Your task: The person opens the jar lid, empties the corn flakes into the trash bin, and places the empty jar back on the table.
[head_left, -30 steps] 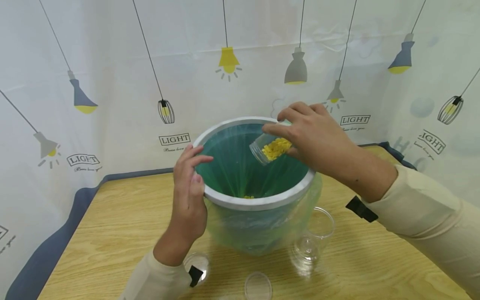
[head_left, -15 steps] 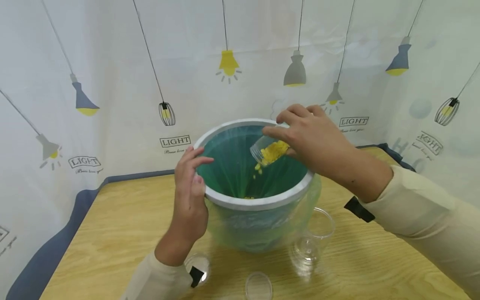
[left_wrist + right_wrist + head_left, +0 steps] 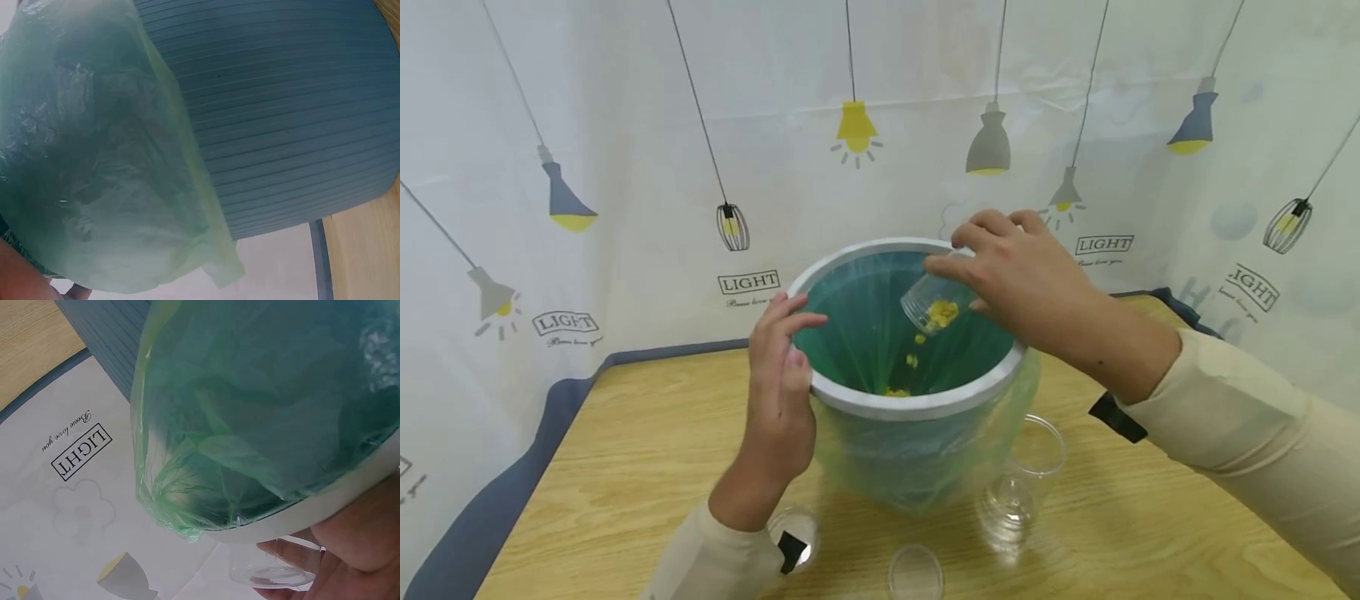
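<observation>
In the head view a blue bin with a white rim (image 3: 917, 406) stands on the table, lined with a green plastic bag (image 3: 880, 467) folded over the outside. My right hand (image 3: 1018, 275) grips a small clear jar (image 3: 917, 304), tilted mouth-down over the opening. Yellow flakes (image 3: 942, 314) lie near its mouth, and a few drop through the air onto a small yellow pile (image 3: 897, 392) inside. My left hand (image 3: 778, 392) rests against the rim's left side, fingers extended. The left wrist view shows the bin's ribbed wall (image 3: 294, 112); the right wrist view shows the jar's base (image 3: 269, 572).
A clear open container (image 3: 1037, 446) stands right of the bin. A clear round lid (image 3: 916, 573) lies at the front of the wooden table (image 3: 1150, 517), and another clear round piece (image 3: 797, 529) is partly behind my left cuff. A lamp-printed curtain (image 3: 647, 275) hangs behind.
The jar in my right hand tilts slightly further. Flakes have fallen from it into the bin, leaving fewer inside. My left hand stays on the rim.
</observation>
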Action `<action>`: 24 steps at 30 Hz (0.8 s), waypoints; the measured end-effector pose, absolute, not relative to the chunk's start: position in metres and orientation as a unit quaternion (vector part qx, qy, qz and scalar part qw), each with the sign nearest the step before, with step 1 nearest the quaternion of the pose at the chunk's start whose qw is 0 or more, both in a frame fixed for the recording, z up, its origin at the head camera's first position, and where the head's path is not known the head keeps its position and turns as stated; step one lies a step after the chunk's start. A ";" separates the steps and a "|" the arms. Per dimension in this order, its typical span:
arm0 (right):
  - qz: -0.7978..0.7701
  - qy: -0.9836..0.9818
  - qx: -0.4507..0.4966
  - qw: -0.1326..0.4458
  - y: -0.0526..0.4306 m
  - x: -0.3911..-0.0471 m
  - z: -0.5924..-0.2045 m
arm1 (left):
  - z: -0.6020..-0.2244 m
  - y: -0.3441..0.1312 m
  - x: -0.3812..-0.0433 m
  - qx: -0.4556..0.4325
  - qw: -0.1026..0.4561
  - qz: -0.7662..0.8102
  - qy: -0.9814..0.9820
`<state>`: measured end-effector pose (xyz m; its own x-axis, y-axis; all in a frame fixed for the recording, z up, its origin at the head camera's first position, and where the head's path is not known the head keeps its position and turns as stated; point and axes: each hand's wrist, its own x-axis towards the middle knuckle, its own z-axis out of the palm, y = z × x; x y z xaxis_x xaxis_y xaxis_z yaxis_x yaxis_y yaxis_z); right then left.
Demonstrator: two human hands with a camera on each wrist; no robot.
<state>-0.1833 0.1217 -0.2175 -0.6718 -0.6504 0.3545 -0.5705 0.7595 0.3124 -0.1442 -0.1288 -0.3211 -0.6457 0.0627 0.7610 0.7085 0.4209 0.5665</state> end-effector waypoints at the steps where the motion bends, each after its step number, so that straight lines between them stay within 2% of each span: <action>1: -0.090 -0.910 0.336 0.227 0.122 -0.183 -0.217 | -0.321 -0.129 -0.145 -0.251 0.339 -0.477 -0.771; 24: -0.158 -0.899 0.353 0.203 0.118 -0.185 -0.210 | -0.320 -0.128 -0.144 -0.247 0.342 -0.477 -0.771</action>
